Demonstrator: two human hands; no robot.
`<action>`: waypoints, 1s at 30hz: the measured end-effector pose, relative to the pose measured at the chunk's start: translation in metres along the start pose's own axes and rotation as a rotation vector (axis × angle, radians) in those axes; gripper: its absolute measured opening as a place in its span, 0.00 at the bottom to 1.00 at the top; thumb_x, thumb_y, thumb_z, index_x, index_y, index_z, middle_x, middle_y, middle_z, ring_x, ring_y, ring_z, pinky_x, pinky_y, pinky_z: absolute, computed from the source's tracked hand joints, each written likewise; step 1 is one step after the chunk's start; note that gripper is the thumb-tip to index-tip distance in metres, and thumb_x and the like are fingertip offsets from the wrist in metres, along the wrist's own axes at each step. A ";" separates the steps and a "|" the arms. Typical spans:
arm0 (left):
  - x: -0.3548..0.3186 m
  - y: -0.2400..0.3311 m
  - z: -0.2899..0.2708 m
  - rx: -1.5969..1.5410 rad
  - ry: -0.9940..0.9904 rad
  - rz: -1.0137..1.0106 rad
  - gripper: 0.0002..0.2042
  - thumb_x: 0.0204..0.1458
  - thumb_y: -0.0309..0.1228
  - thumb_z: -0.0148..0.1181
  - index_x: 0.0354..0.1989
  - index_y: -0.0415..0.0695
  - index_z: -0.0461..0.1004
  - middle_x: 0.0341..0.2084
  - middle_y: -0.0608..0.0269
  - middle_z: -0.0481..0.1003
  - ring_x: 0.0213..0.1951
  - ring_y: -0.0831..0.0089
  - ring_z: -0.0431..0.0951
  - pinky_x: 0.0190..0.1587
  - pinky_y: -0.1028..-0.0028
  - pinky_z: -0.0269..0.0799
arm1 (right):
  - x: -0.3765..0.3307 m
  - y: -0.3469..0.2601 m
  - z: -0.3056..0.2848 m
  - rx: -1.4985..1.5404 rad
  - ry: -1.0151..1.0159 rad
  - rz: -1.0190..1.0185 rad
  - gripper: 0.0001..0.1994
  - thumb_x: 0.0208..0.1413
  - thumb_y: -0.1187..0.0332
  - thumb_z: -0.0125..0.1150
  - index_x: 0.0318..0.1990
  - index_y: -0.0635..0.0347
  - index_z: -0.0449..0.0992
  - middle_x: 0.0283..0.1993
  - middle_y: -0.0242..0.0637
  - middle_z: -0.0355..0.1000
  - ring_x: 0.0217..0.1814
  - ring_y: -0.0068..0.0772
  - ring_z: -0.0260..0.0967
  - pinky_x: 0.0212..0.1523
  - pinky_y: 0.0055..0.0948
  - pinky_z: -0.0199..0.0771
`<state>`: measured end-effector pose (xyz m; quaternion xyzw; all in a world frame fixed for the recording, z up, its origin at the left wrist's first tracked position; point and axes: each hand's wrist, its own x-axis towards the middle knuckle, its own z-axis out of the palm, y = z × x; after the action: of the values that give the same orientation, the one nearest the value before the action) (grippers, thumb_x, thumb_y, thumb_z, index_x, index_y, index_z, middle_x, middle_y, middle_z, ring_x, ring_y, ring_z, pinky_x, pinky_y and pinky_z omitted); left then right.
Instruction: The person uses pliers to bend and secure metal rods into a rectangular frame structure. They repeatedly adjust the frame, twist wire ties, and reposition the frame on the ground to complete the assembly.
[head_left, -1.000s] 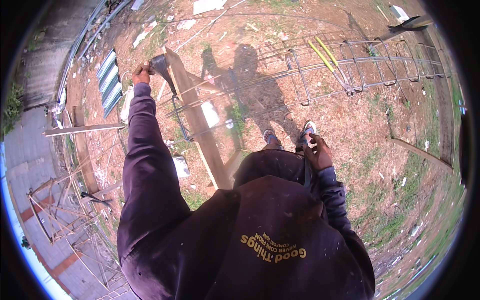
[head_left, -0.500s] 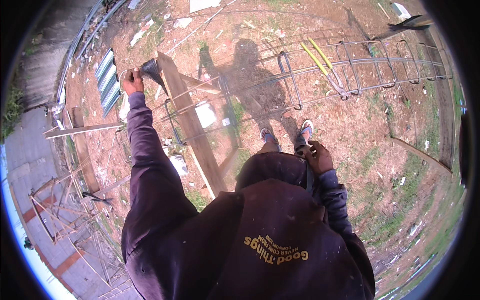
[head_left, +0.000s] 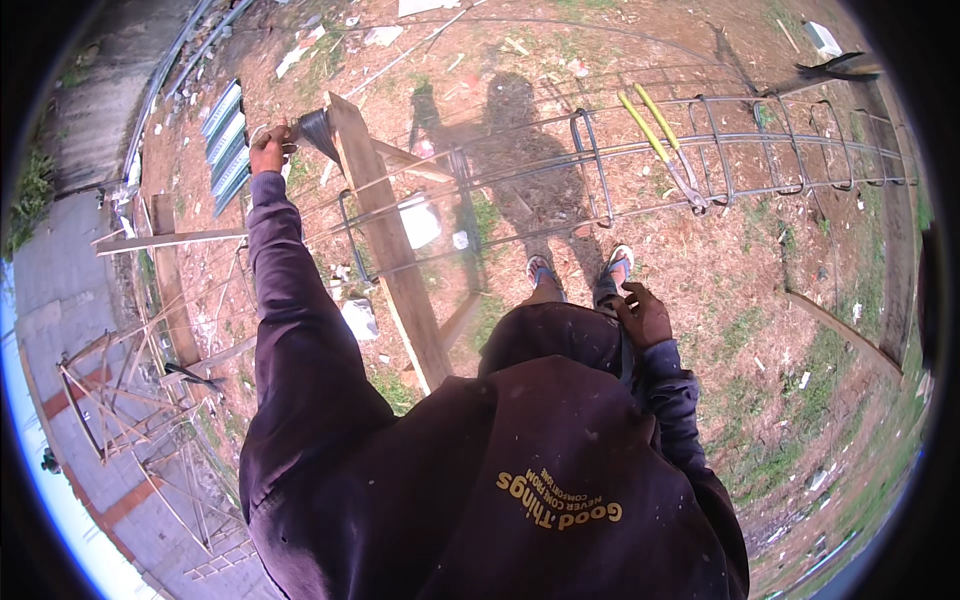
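Observation:
My left hand point(head_left: 270, 150) reaches far out to the left, its fingers pinched at the near end of a bundle of dark tie wire point(head_left: 318, 132). That bundle hangs over the upper end of a wooden plank point(head_left: 385, 240). Close to my body, my right hand point(head_left: 645, 316) is curled by my leg; whatever its fingers hold, if anything, is hidden. A long rebar cage point(head_left: 600, 148) with bent stirrups point(head_left: 592, 165) runs across in front of me. Yellow-handled cutters point(head_left: 663, 145) rest against the cage's bars, jaws toward me.
Ribbed metal sheets point(head_left: 226, 145) lie beyond my left hand. Wooden supports point(head_left: 880, 220) stand at the right end of the cage, with more dark wire point(head_left: 835, 68) on top. Timber frames point(head_left: 110, 400) and a paved strip point(head_left: 70, 290) are at far left. Litter dots the grassy soil.
My left hand has moved slightly up toward the tie wire and its fingertips now meet the bundle's end. The whole view has shifted a little. My right hand stays by my leg.

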<state>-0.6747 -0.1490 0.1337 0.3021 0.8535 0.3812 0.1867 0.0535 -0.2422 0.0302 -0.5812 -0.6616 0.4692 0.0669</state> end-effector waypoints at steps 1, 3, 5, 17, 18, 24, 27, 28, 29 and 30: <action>0.002 0.000 0.001 0.012 -0.008 0.036 0.15 0.56 0.44 0.64 0.36 0.43 0.81 0.32 0.64 0.82 0.28 0.74 0.81 0.29 0.76 0.67 | 0.000 0.000 0.001 0.004 -0.002 -0.001 0.20 0.55 0.61 0.65 0.53 0.61 0.74 0.37 0.48 0.78 0.35 0.43 0.78 0.38 0.37 0.77; 0.009 0.000 0.002 0.017 -0.073 0.117 0.13 0.55 0.41 0.65 0.35 0.42 0.81 0.30 0.63 0.82 0.28 0.74 0.81 0.29 0.76 0.68 | 0.001 0.001 0.003 0.016 0.008 0.004 0.19 0.54 0.61 0.65 0.52 0.59 0.74 0.37 0.46 0.78 0.35 0.43 0.78 0.39 0.38 0.77; 0.016 -0.003 0.002 0.010 -0.095 0.097 0.09 0.54 0.35 0.66 0.33 0.41 0.81 0.26 0.62 0.82 0.28 0.73 0.81 0.28 0.76 0.68 | 0.000 0.002 0.004 0.050 0.020 0.018 0.18 0.53 0.62 0.66 0.50 0.54 0.76 0.35 0.42 0.78 0.35 0.43 0.78 0.39 0.40 0.77; 0.013 -0.028 0.005 -0.110 0.178 0.216 0.05 0.59 0.24 0.52 0.38 0.37 0.75 0.30 0.51 0.81 0.22 0.68 0.81 0.21 0.75 0.71 | -0.009 0.007 0.002 0.069 0.070 0.029 0.17 0.52 0.62 0.65 0.50 0.53 0.76 0.36 0.45 0.79 0.36 0.46 0.79 0.40 0.40 0.77; 0.013 -0.024 0.006 0.004 0.191 0.236 0.06 0.59 0.23 0.51 0.38 0.37 0.75 0.30 0.50 0.81 0.22 0.68 0.80 0.21 0.74 0.73 | -0.009 0.008 0.003 0.077 0.067 0.021 0.18 0.52 0.62 0.65 0.50 0.54 0.76 0.36 0.45 0.78 0.36 0.46 0.79 0.40 0.40 0.77; 0.006 0.010 0.004 -0.095 0.134 -0.014 0.07 0.51 0.20 0.56 0.37 0.34 0.77 0.26 0.52 0.80 0.25 0.64 0.83 0.24 0.65 0.82 | -0.009 0.012 0.006 0.090 0.067 0.027 0.18 0.52 0.61 0.65 0.50 0.54 0.75 0.36 0.45 0.78 0.36 0.45 0.79 0.40 0.40 0.77; 0.009 0.014 -0.002 0.071 0.108 -0.009 0.07 0.50 0.21 0.57 0.34 0.34 0.80 0.25 0.52 0.80 0.24 0.65 0.83 0.25 0.64 0.83 | -0.010 0.013 0.006 0.098 0.074 0.026 0.18 0.52 0.61 0.65 0.50 0.54 0.75 0.35 0.45 0.78 0.36 0.45 0.79 0.39 0.39 0.77; 0.012 0.012 -0.003 0.162 0.099 -0.003 0.07 0.50 0.22 0.56 0.33 0.34 0.80 0.25 0.52 0.80 0.24 0.65 0.83 0.25 0.63 0.83 | -0.011 0.013 0.005 0.097 0.073 0.028 0.18 0.52 0.61 0.65 0.51 0.54 0.75 0.35 0.45 0.78 0.36 0.45 0.79 0.39 0.39 0.77; 0.018 0.009 -0.002 0.174 0.112 -0.031 0.08 0.50 0.25 0.57 0.33 0.35 0.81 0.26 0.50 0.81 0.25 0.63 0.84 0.27 0.63 0.84 | -0.011 0.013 0.005 0.100 0.077 0.036 0.18 0.52 0.61 0.65 0.51 0.55 0.75 0.35 0.45 0.78 0.36 0.45 0.79 0.40 0.39 0.77; 0.024 0.005 -0.001 0.186 0.123 -0.078 0.09 0.50 0.28 0.58 0.32 0.35 0.81 0.27 0.48 0.81 0.26 0.61 0.84 0.30 0.62 0.84 | -0.011 0.013 0.004 0.096 0.072 0.033 0.19 0.52 0.61 0.65 0.51 0.55 0.75 0.35 0.45 0.78 0.36 0.45 0.79 0.40 0.39 0.77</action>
<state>-0.6914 -0.1307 0.1359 0.2609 0.9062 0.3105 0.1196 0.0633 -0.2554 0.0241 -0.6045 -0.6260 0.4801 0.1105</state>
